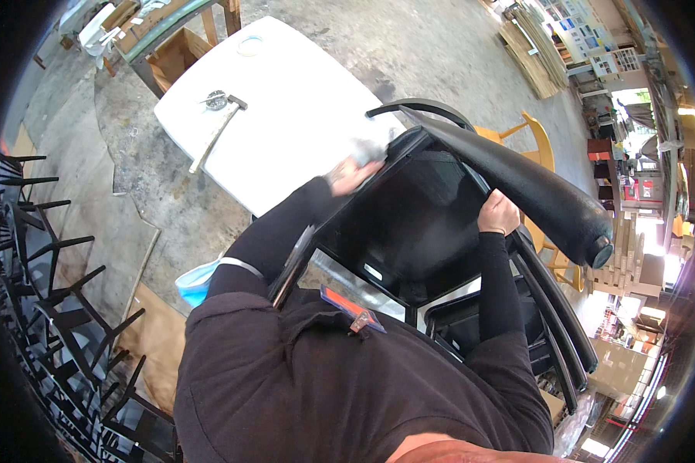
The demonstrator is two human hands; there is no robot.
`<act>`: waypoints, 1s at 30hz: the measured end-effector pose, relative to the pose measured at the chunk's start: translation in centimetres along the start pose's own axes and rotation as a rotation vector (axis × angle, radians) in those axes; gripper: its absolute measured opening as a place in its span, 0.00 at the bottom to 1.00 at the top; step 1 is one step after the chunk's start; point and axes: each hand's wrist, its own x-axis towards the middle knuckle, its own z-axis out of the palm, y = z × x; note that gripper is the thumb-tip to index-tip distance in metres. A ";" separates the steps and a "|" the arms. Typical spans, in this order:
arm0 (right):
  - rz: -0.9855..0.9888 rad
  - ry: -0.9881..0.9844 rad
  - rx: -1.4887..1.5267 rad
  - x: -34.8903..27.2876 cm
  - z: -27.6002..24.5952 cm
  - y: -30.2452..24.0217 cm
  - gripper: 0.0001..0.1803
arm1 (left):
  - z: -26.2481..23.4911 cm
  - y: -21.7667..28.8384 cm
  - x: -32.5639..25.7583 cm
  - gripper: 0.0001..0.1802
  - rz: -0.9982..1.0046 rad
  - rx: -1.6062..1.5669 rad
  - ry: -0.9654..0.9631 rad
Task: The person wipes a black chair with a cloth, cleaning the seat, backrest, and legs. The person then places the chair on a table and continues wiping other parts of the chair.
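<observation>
A black chair [409,224] is tilted in front of me, its underside and frame facing me. My right hand [500,214] is closed round the edge of the chair's frame, next to a thick padded black part [533,181]. My left hand [353,176], smeared by motion, is at the frame's left edge with a grey, cloth-like wad [371,151] in its fingers. Beneath that hand is a white table [301,92] with rounded corners. A hammer [216,136] with a wooden handle lies on it, beside a small round dark dish [217,99].
A ring like a tape roll [249,46] lies on the table's far part. Several black chairs [69,309] are heaped at left. Yellow chairs [539,143] stand behind the black one, with more black frames [552,324] by my right arm. A blue face mask [198,281] hangs from my left arm.
</observation>
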 end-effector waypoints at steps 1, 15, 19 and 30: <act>0.032 -0.060 -0.022 0.0 0.0 -0.1 0.28 | -0.5 -0.8 -2.5 0.21 -0.057 0.029 -0.010; -0.082 -0.201 0.294 0.3 -0.9 0.8 0.25 | -1.5 2.5 -1.0 0.30 -0.407 -0.947 -0.034; -0.032 -0.200 0.246 0.2 -0.8 0.4 0.24 | -0.9 5.0 1.1 0.31 -0.427 -0.568 0.047; -0.161 0.107 0.079 -0.1 1.4 1.2 0.26 | 0.0 2.9 10.4 0.20 -0.152 -0.292 -0.099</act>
